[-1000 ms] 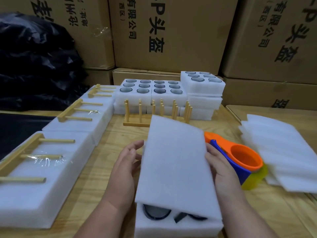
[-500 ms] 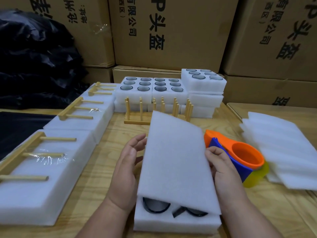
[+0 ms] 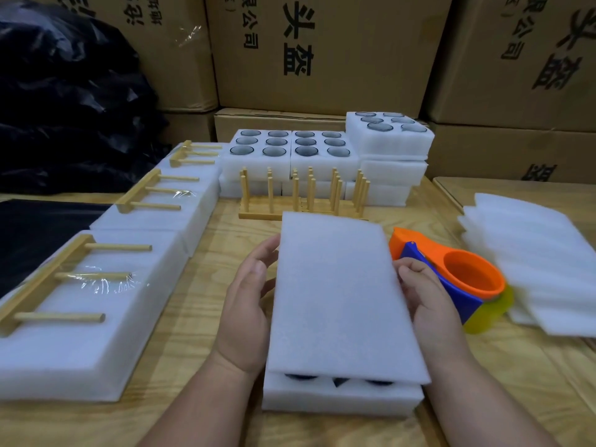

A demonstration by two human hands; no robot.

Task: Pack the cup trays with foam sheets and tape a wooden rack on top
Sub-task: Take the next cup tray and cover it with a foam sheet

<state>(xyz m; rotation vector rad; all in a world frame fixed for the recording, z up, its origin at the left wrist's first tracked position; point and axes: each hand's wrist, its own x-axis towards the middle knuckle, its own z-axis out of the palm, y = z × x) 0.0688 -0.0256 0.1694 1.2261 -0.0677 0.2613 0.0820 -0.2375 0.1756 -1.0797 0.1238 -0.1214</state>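
Note:
A white foam sheet [image 3: 342,295] lies almost flat over a foam cup tray [image 3: 338,398] in front of me; dark cups show in the gap at the tray's near edge. My left hand [image 3: 248,311] rests against the sheet's left edge with fingers spread. My right hand [image 3: 425,301] holds the sheet's right edge. Several upright wooden racks [image 3: 303,198] stand just behind the sheet. An orange and blue tape dispenser [image 3: 464,279] sits to the right of my right hand.
Packed foam trays with taped wooden racks [image 3: 84,285] line the left side of the wooden table [image 3: 190,317]. Open cup trays [image 3: 290,150] are stacked at the back. Loose foam sheets [image 3: 535,262] pile up at the right. Cardboard boxes [image 3: 322,50] form the back wall.
The foam sheet has come down from a tilt to nearly flat on the cup tray. Both hands followed it down along its edges.

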